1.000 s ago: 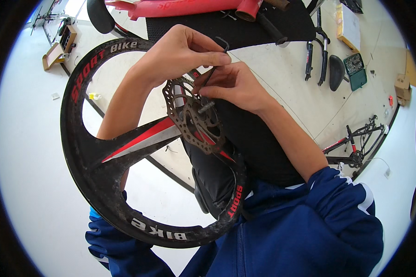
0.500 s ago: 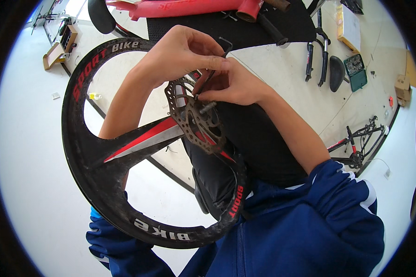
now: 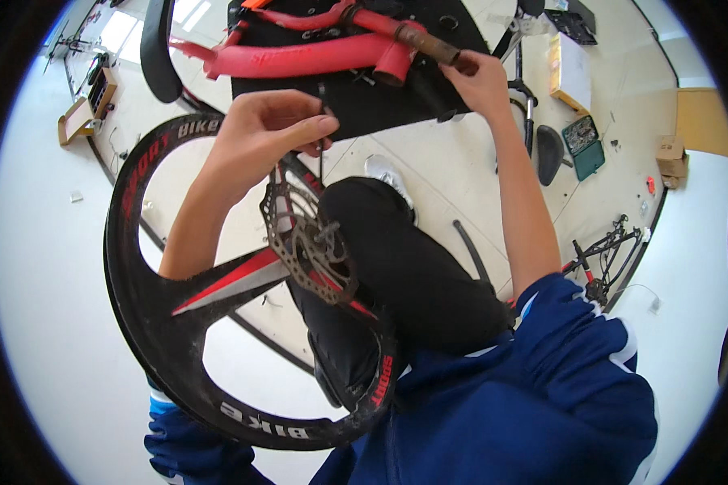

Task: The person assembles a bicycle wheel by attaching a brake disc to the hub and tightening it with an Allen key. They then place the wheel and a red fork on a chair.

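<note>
A black spoked bicycle wheel [image 3: 125, 299] with red and grey markings leans across my lap, its perforated brake disc [image 3: 275, 222] facing up toward me. Just above the disc my left hand [image 3: 271, 133] is closed around a thin dark hex key [image 3: 322, 162], whose lower part hangs below the fingers. My right hand [image 3: 485, 85] reaches out to the far table, fingers bent together by the brown end of a tube [image 3: 429, 44] on the red bicycle frame [image 3: 299, 61]. Its fingertips are partly hidden, so what they hold, if anything, does not show.
The frame lies on a black tabletop [image 3: 364, 109]. On the floor to the right are a fork [image 3: 528, 101], a saddle [image 3: 550, 153], a green case [image 3: 584, 145] of small parts and a black bicycle frame [image 3: 603, 263]. Cardboard boxes [image 3: 670, 158] stand farther right.
My right hand has left the brake disc and moved up and right to the table. My left hand still has the hex key, slightly lower and farther left. The view has shifted, showing more of the table.
</note>
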Action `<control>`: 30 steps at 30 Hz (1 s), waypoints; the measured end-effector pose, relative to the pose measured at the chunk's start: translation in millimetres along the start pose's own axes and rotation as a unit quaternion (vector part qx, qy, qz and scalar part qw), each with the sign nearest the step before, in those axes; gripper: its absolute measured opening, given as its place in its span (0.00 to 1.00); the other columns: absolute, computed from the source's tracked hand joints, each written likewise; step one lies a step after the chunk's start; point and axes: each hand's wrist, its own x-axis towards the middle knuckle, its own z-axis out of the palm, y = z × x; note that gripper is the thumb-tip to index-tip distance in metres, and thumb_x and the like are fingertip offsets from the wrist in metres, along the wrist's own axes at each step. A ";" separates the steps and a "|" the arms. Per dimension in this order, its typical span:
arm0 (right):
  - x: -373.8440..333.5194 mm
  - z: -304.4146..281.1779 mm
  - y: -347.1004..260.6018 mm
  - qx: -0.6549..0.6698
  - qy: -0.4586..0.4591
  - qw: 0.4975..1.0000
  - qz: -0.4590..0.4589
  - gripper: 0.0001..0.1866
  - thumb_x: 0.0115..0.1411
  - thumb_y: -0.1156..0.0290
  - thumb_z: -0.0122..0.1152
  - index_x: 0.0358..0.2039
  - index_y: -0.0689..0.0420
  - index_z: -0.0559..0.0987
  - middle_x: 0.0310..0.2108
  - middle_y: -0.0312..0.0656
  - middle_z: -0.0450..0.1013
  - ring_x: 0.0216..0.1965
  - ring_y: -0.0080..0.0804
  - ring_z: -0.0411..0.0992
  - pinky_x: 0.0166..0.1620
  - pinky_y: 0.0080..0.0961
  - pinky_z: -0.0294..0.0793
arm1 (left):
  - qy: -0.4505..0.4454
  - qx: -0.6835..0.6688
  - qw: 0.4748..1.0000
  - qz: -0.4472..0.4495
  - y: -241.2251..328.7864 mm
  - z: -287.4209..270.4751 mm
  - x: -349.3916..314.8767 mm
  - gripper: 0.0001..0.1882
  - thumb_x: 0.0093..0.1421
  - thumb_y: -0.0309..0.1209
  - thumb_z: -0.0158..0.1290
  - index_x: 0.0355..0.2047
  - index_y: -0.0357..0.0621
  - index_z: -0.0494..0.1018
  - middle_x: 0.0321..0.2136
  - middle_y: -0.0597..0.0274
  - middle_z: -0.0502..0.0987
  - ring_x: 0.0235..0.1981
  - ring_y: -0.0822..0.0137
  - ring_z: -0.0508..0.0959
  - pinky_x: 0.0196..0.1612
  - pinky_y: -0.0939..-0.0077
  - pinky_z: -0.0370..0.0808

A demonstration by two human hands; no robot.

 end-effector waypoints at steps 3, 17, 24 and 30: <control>0.5 13.0 -9.4 -0.064 -0.023 0.998 -0.011 0.14 0.50 0.63 0.69 0.32 0.60 0.82 0.23 0.45 0.78 0.25 0.37 0.77 0.31 0.28 0.74 | -0.029 0.020 0.999 -0.024 -5.0 6.6 -4.9 0.11 0.59 0.30 0.61 0.36 0.34 0.77 0.29 0.60 0.80 0.30 0.73 0.81 0.33 0.80 0.78; -135.5 30.8 -157.1 0.411 -0.376 0.828 0.065 0.11 0.56 0.69 0.67 0.38 0.61 0.83 0.30 0.42 0.80 0.30 0.23 0.78 0.39 0.21 0.77 | -0.135 0.133 0.971 -0.147 3.6 0.7 -12.9 0.14 0.57 0.32 0.61 0.34 0.32 0.75 0.24 0.60 0.78 0.22 0.74 0.80 0.18 0.84 0.78; -135.6 33.0 -160.7 0.478 -0.400 0.765 0.164 0.10 0.58 0.72 0.65 0.36 0.66 0.82 0.27 0.45 0.79 0.26 0.28 0.79 0.31 0.21 0.79 | -0.122 0.129 0.976 -0.122 -1.5 -0.2 -12.0 0.15 0.57 0.33 0.62 0.36 0.31 0.76 0.23 0.58 0.78 0.22 0.73 0.81 0.18 0.83 0.79; -141.0 32.7 -136.3 0.488 -0.339 0.776 0.212 0.11 0.61 0.70 0.64 0.34 0.68 0.80 0.26 0.47 0.79 0.27 0.29 0.79 0.32 0.23 0.80 | -0.155 0.184 0.962 -0.125 0.8 3.3 -6.0 0.16 0.56 0.35 0.63 0.35 0.32 0.78 0.21 0.60 0.79 0.17 0.77 0.77 0.15 0.89 0.71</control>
